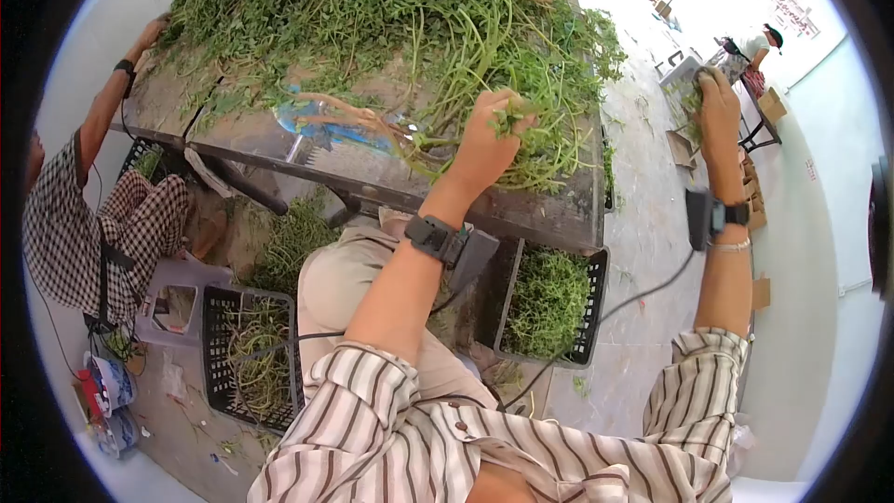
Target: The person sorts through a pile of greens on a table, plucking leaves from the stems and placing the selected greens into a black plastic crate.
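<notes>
My left hand (pixel 491 142) is closed around a few leafy green stems (pixel 510 119) at the near edge of the table. Loose stalks (pixel 549 154) trail from the pile beside it. A large heap of leafy greens (pixel 372 9) covers the far part of the table. Raised off to the right, my right hand (pixel 719 110) has its fingers curled in. A small, blurred sprig of greens (pixel 691 104) shows against its inner side. Left of my left hand lies a clear and blue plastic item (pixel 340 129), with a pale brown stalk across it.
Below the table, a black crate (pixel 601 303) holds leafy tips, and another black crate (pixel 212 354) holds bare stalks. A person in checkered clothes (pixel 70 224) sits at the left, one hand (pixel 154 33) at the heap. Cables run from my wrist devices. Another person (pixel 759 47) is far right.
</notes>
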The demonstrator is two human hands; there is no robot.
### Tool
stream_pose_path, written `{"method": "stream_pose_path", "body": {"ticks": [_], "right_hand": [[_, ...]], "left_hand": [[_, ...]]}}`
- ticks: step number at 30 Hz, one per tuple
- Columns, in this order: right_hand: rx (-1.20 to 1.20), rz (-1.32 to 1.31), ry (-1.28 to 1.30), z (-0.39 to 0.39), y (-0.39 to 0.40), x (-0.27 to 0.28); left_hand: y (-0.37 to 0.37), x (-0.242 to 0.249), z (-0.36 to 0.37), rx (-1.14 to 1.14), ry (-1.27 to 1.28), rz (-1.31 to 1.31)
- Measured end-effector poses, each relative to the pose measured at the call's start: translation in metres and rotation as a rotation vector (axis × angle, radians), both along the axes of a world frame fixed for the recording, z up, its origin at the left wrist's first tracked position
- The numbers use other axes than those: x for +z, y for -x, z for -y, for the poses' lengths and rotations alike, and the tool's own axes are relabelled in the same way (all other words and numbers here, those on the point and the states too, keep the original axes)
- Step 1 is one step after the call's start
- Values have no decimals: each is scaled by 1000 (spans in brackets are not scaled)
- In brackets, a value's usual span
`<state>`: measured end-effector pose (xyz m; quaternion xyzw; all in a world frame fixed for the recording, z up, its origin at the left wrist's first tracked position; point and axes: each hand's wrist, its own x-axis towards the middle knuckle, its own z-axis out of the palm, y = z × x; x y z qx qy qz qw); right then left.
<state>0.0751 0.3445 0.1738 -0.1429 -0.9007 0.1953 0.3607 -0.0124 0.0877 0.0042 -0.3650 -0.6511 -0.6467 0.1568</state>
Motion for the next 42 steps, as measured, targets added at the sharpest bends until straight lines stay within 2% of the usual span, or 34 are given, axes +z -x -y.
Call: {"method": "stream_pose_path", "body": {"ticks": [1,2,4,8,12,13,14,15,17,18,22,24,25,27,28,32,33,35,39,42], "right_hand": [[-32,43,157,1,-14,-1],[-41,48,154,2,-29,-10],[96,11,-175,1,-57,-42],[35,246,56,21,-114,-92],[-13,294,202,9,-147,-141],[-44,403,366,11,-153,-145],[-74,510,527,13,-157,-148],[-71,507,521,8,-162,-158],[97,482,292,-6,-161,-172],[92,466,294,-9,-158,-171],[133,373,187,-15,-124,-148],[201,276,413,9,-100,-111],[205,275,412,18,-88,-97],[333,232,612,34,-62,-74],[337,232,610,40,-47,-69],[582,237,909,70,19,-44],[585,234,907,73,37,-44],[788,293,1038,78,72,-46],[847,329,1121,102,117,-41],[905,338,1339,110,140,-44]], "left_hand": [[-2,4,0,18,-1,16],[-2,4,-3,33,-5,28],[-2,2,-8,62,-19,-10],[-6,4,-5,56,3,-29],[-3,-2,-9,73,-61,-39],[-4,2,-6,73,-62,-39],[-6,8,-1,61,40,-38],[-9,15,2,52,141,-38],[-5,1,-6,33,34,16],[-2,-7,-11,6,-64,78],[-4,-2,-8,60,-36,182],[-6,1,-8,37,-86,277],[-7,2,-7,10,-134,375],[-11,8,-4,0,-135,385],[-12,11,-2,-15,-134,396],[-15,17,0,2,-121,381],[-14,18,0,19,-122,386],[-14,16,-1,40,-122,385],[-10,9,-4,58,-147,311],[-11,10,-5,43,-176,318]]}}
